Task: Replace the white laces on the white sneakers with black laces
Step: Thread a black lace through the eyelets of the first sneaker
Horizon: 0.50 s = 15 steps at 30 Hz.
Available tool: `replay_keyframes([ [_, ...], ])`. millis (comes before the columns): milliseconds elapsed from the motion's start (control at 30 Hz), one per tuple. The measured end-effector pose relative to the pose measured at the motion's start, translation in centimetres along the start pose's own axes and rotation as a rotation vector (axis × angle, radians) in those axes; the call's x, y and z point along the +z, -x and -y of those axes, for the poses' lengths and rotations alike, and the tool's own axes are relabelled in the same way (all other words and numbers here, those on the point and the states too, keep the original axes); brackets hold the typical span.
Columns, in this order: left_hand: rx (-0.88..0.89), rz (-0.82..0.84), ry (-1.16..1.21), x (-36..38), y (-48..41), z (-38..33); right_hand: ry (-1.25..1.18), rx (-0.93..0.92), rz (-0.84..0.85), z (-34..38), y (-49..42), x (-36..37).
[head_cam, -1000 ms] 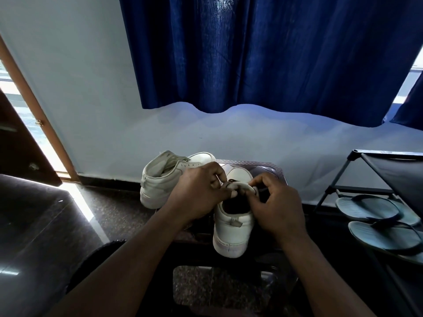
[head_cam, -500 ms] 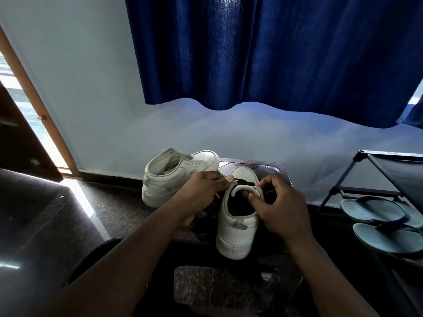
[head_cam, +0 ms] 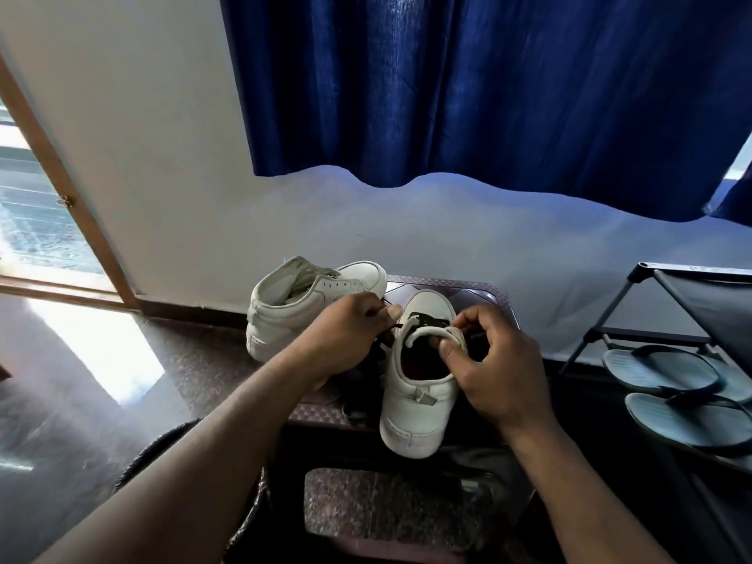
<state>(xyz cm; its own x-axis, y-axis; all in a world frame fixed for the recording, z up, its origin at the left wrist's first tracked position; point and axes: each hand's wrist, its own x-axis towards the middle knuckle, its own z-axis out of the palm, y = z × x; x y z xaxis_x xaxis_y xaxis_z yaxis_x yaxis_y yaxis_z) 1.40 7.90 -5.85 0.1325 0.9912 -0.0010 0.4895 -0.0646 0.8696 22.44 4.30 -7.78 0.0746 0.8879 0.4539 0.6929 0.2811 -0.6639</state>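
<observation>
Two white sneakers stand on a dark patterned stool point(head_cam: 480, 293). The near sneaker point(head_cam: 415, 405) points away from me, with a black lace point(head_cam: 429, 319) threaded across its front eyelets. My left hand point(head_cam: 346, 339) pinches a black lace end at the shoe's left side. My right hand point(head_cam: 494, 368) grips the tongue and right collar, thumb inside the opening, fingers curled by the right lace end. The other sneaker point(head_cam: 297, 307) sits at the left, unlaced, its tongue loose.
A blue curtain point(head_cam: 488, 87) hangs over the wall behind. A black shoe rack point(head_cam: 691, 311) with grey flip-flops point(head_cam: 675, 392) stands at the right. An open wooden door frame point(head_cam: 53, 177) is at the left, with sunlit dark floor point(head_cam: 81, 400) below.
My hands have drawn slightly apart, uncovering the black lace over the front eyelets. The left hand moved a little left with the lace end; the view tilted up.
</observation>
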Motion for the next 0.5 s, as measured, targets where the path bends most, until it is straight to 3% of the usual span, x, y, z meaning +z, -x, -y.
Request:
replay_keyframes([
  [133, -0.019, 0.028, 0.302, 0.6, -0.1, -0.2, -0.005, -0.022, -0.005, 0.1, 0.0, 0.1],
  [267, -0.062, 0.076, 0.529, 1.4, -0.2, -0.4, -0.037, -0.165, -0.011, 0.2, -0.2, 0.2],
  [500, -0.126, 0.023, 0.523, 0.9, -0.4, -0.1, 0.017, -0.206, -0.082, 0.4, 0.0, 0.6],
])
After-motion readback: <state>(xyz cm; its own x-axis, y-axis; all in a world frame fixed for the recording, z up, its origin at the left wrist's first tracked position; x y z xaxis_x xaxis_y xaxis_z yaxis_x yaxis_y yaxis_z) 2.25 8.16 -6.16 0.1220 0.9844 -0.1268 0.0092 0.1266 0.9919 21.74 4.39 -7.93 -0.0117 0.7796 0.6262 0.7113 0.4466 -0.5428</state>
